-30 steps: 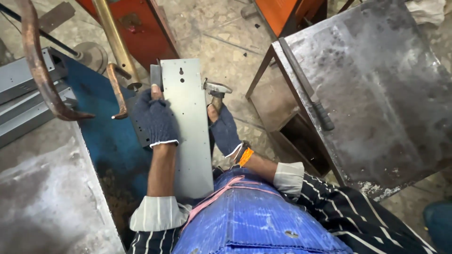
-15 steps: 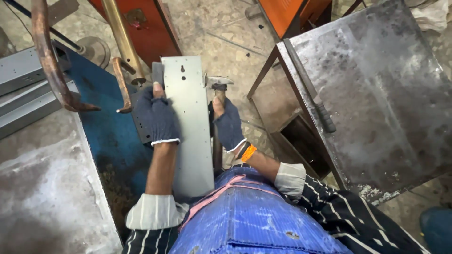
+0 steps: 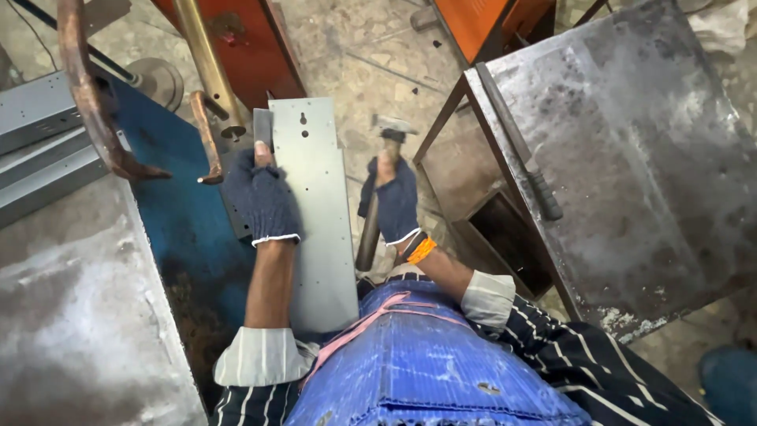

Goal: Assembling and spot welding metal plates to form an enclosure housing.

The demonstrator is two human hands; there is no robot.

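Against the near long edge of a grey sheet-metal panel (image 3: 319, 213), the left hand (image 3: 264, 201), in a dark fingerless knit glove, is closed over the panel's left rim, one fingertip poking up past a small flange at its top corner. That grip appears to pin the panel flat and steady, with its lower end running back toward the person's blue apron (image 3: 426, 355). The panel lies lengthwise away from the body, a keyhole slot and small punched holes showing near its far end.

Just right of the panel, the right hand (image 3: 394, 201), gloved the same way with an orange band at the wrist, is wrapped tight round the wooden handle of a hammer (image 3: 382, 170). Its steel head sits above the knuckles, raised clear of the panel's right edge and not touching it, seemingly poised to strike.

Outward to the left stands a blue machine body (image 3: 177, 213) with curved copper arms (image 3: 91, 102) hooking down beside the panel, placed within reach. To the right, a stained steel table (image 3: 631, 158) carries a dark bar-like tool (image 3: 520, 146) lying along its near edge.
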